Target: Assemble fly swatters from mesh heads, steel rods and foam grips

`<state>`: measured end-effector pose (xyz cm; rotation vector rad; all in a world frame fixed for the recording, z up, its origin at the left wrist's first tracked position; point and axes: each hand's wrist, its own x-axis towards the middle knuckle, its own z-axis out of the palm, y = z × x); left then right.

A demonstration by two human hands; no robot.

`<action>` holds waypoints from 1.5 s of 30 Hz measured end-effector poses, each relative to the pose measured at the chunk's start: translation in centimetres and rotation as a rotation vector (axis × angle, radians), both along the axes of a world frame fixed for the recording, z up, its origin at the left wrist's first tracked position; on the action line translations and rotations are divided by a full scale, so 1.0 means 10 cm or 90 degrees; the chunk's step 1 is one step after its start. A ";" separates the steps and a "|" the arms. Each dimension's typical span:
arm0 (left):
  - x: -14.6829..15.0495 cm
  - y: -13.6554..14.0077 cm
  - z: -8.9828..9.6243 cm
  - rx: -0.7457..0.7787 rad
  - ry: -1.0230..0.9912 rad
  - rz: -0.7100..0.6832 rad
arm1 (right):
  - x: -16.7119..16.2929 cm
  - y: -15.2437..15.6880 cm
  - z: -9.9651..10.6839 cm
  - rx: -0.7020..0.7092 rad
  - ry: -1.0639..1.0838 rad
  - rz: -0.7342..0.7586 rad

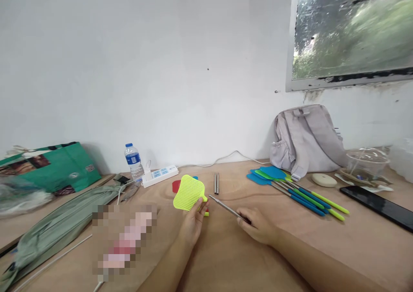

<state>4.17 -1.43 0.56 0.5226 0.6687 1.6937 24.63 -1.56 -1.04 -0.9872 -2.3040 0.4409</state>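
Between the fingers of my left hand (pixel 195 219) is a yellow-green fly swatter head (pixel 189 194), a perforated flap tilted up with its short neck pointing right. My right hand (pixel 254 225) is closed round a metal rod (pixel 227 206), whose tip points at that neck with a small gap between them. Behind the yellow flap, partly hidden, a red piece (pixel 176 186) and a bit of blue show. Further back, a few thin metal tubes (pixel 216 183) lie side by side on the wooden table (pixel 222 249).
At right lie several blue and green fly swatters (pixel 297 193), a grey backpack (pixel 306 141), a black phone (pixel 377 206) and a plastic bowl (pixel 368 163). Leftward stand a power strip (pixel 160 175), water bottle (pixel 133 160), green bag (pixel 61 167) and grey-green cloth (pixel 64 223). A pixelated patch hides something.
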 end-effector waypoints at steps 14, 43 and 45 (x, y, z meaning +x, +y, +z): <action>-0.01 0.03 -0.07 -0.006 -0.006 -0.010 | 0.00 0.06 -0.07 0.023 -0.027 -0.035; 0.00 0.01 -0.08 0.001 0.086 -0.065 | 0.04 0.05 -0.02 -0.032 -0.015 -0.004; 0.01 -0.03 -0.06 0.020 0.126 -0.078 | 0.07 0.08 -0.02 -0.051 -0.018 0.002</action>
